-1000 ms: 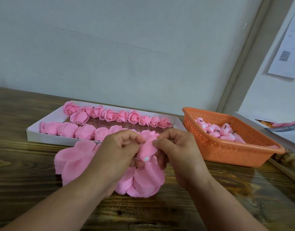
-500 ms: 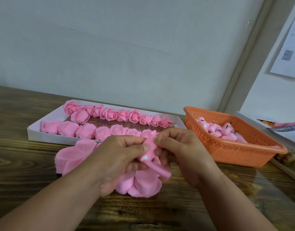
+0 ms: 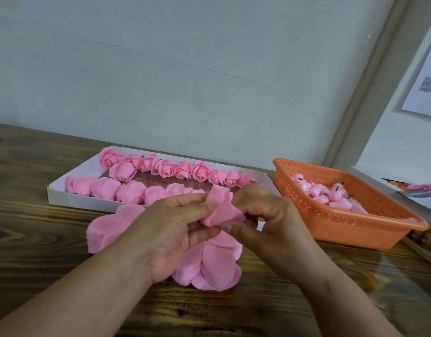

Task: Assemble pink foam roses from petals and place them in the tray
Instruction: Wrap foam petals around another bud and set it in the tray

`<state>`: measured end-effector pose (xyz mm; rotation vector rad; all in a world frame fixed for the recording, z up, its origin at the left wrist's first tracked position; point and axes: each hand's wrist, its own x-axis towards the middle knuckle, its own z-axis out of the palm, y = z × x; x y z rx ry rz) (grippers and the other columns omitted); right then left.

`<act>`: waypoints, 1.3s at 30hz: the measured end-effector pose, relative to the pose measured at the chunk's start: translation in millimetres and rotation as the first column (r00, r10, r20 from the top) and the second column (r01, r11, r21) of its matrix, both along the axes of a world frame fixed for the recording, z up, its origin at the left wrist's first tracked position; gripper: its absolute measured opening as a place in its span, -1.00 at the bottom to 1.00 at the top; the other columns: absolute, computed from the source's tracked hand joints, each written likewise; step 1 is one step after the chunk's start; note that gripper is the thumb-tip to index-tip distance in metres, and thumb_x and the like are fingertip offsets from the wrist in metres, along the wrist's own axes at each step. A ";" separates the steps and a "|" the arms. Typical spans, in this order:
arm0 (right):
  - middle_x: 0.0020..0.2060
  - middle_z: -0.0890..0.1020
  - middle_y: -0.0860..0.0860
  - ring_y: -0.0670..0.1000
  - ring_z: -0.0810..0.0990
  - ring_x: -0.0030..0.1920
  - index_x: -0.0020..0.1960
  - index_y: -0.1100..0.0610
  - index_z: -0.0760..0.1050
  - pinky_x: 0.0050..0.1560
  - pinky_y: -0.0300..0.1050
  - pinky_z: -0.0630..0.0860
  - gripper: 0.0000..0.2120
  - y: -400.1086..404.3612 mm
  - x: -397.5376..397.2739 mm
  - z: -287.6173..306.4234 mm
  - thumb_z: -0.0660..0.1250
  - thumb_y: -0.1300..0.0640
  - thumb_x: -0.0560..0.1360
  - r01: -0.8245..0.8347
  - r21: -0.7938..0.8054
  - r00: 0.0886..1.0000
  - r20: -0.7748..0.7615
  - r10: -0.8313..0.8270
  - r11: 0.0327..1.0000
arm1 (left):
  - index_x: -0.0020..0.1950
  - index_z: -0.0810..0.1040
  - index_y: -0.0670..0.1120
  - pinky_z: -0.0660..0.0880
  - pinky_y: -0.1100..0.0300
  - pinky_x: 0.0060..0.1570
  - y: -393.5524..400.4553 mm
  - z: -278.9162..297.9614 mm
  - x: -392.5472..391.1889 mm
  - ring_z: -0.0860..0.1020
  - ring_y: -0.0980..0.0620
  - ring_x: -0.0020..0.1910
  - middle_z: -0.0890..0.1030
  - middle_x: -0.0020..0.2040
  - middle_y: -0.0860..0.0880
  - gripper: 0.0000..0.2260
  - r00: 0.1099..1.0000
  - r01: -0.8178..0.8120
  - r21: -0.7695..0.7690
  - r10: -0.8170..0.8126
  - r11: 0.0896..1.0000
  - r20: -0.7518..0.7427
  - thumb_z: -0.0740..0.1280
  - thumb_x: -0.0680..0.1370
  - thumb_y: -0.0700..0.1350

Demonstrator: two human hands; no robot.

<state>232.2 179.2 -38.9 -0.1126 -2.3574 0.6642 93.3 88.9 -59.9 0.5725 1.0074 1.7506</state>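
1. Dark wooden counter (image 3: 51, 239) carries the white cardboard tray (image 3: 71, 188) of finished pink foam roses (image 3: 200, 172) at eleven o'clock.
2. Left hand (image 3: 175, 229) and right hand (image 3: 265, 220) both pinch the half-wrapped pink foam rose (image 3: 221, 210); its core is probably hidden.
3. Wrap the petal snugly, keeping thumbs low.

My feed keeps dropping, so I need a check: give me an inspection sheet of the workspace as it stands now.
Surface: dark wooden table, grain showing.
Job's things: white tray with two rows of pink roses; loose petals piled on the table under the hands; half-made rose held above them; orange basket of pink rose centres at right.
Clutter: printed papers at the far right edge.
Hands: left hand and right hand both pinch the half-made rose.
Cables: nothing seen.
Surroundings: plain grey wall; a sheet with a square code pinned at upper right.
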 end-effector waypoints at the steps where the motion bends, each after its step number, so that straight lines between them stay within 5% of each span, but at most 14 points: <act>1: -0.32 0.50 -0.06 -0.10 0.41 -0.30 -0.17 0.10 0.65 -0.33 -0.21 0.39 -0.93 0.6 0.3 0.2 0.44 0.22 0.36 0.006 0.006 0.999 -0.035 -0.006 1.000 | 0.16 0.58 -0.29 0.62 0.20 -0.26 -0.1 0.3 0.7 0.69 -0.06 -0.12 0.69 -0.03 -0.23 -0.57 1.000 0.003 0.002 -0.003 1.000 -0.009 0.41 0.30 -0.23; 4: -0.27 0.49 -0.10 -0.13 0.43 -0.24 -0.21 0.03 0.63 -0.25 -0.28 0.40 -0.91 1.3 0.5 1.5 0.47 0.18 0.32 0.039 -0.087 0.998 -0.053 -0.044 0.995 | 0.13 0.60 -0.28 0.61 0.22 -0.28 -1.0 -1.0 2.4 0.68 -0.03 -0.16 0.69 -0.05 -0.22 -0.60 1.000 0.015 -0.007 -0.015 1.000 -0.025 0.41 0.31 -0.23; 11: -0.20 0.46 -0.11 -0.08 0.50 -0.11 -0.08 0.14 0.69 -0.05 -0.08 0.51 -0.85 0.7 4.1 4.0 0.48 0.27 0.36 -0.072 -0.124 0.994 0.075 0.082 0.990 | 0.05 0.64 -0.29 0.64 0.17 -0.23 -1.1 -0.4 2.8 0.68 -0.11 -0.07 0.68 -0.01 -0.26 -0.71 0.998 0.065 -0.011 -0.065 0.998 -0.021 0.37 0.36 -0.23; 22: -0.19 0.48 -0.06 -0.16 0.47 -0.11 -0.29 0.13 0.55 -0.10 -0.41 0.39 -0.91 3.9 -4.8 -5.6 0.46 0.16 0.32 0.162 0.016 0.968 -0.198 -0.155 0.987 | 0.09 0.59 -0.31 0.63 0.23 -0.27 -3.1 2.6 8.2 0.66 0.02 -0.25 0.67 -0.19 -0.17 -0.82 0.994 0.110 -0.043 -0.110 0.993 0.011 0.32 0.51 -0.34; 33: -0.26 0.45 -0.13 -0.16 0.46 -0.18 -0.34 0.09 0.51 -0.15 -0.38 0.38 -0.81 9.1 -3.6 -5.9 0.49 0.24 0.35 0.171 -0.112 0.972 -0.145 -0.186 0.979 | -0.03 0.67 -0.26 0.60 0.27 -0.25 -7.6 5.5 10.1 0.69 -0.01 -0.15 0.70 -0.08 -0.19 -0.74 0.977 0.137 0.019 -0.132 0.990 -0.170 0.40 0.31 -0.27; 36: -0.25 0.47 -0.12 -0.16 0.44 -0.20 -0.28 0.00 0.49 -0.17 -0.35 0.39 -0.77 10.5 -3.2 -6.1 0.50 0.24 0.35 0.166 -0.123 0.973 -0.139 -0.182 0.979 | -0.06 0.69 -0.24 0.57 0.30 -0.31 -5.5 1.9 11.0 0.69 0.00 -0.17 0.71 -0.10 -0.17 -0.77 0.975 0.098 0.000 -0.096 0.995 -0.200 0.39 0.32 -0.23; 39: -0.10 0.55 -0.03 -0.06 0.49 -0.14 -0.02 0.04 0.54 -0.11 -0.23 0.46 -0.75 17.0 2.7 -1.7 0.49 0.20 0.34 0.049 -0.244 0.993 -0.094 -0.074 0.969 | -0.10 0.71 -0.21 0.57 0.29 -0.31 -6.5 1.2 11.0 0.69 0.01 -0.20 0.71 -0.11 -0.18 -0.79 0.970 0.132 -0.015 -0.133 0.991 -0.205 0.38 0.34 -0.18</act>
